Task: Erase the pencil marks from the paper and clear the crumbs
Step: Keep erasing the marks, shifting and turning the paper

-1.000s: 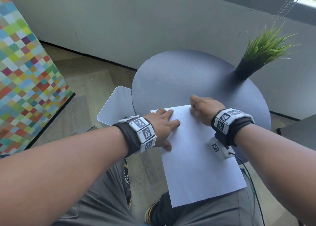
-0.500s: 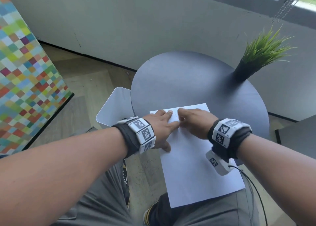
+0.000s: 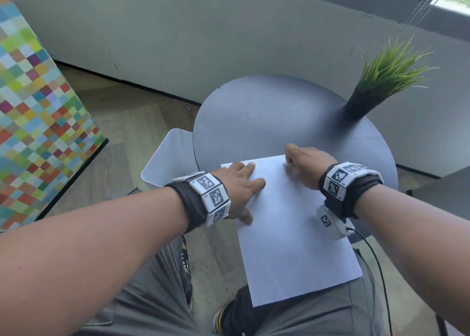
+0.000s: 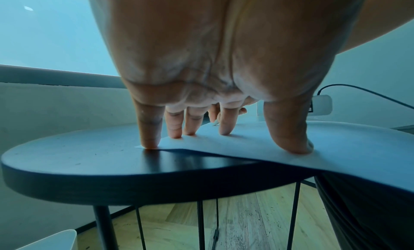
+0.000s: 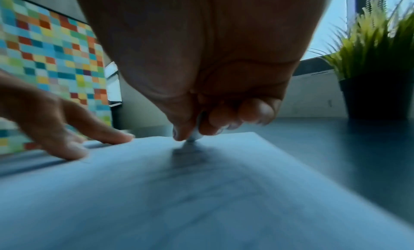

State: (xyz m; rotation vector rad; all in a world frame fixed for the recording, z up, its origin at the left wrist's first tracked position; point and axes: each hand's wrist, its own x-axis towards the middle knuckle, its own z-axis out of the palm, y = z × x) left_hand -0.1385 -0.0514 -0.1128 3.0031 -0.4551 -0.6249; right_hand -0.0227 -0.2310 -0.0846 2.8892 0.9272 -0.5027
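A white sheet of paper (image 3: 292, 234) lies on the round dark table (image 3: 267, 111), its near end hanging over the edge above my lap. My left hand (image 3: 239, 183) presses flat on the sheet's far left corner with straight fingers (image 4: 226, 126). My right hand (image 3: 305, 165) is at the far right corner and pinches a small white eraser (image 5: 194, 134) whose tip touches the paper (image 5: 201, 192). Faint pencil specks (image 3: 262, 172) show between the two hands. In the right wrist view the left hand (image 5: 67, 130) rests on the sheet's left side.
A black pot with green grass-like plant (image 3: 376, 86) stands at the table's far right. A white bin (image 3: 170, 162) sits on the floor left of the table. A coloured checkered panel (image 3: 38, 111) stands at the left. A cable (image 3: 376, 272) hangs from my right wrist.
My right hand with the eraser slid left toward the left hand, then back right to the sheet's far right corner. The left hand stayed pressed on the paper.
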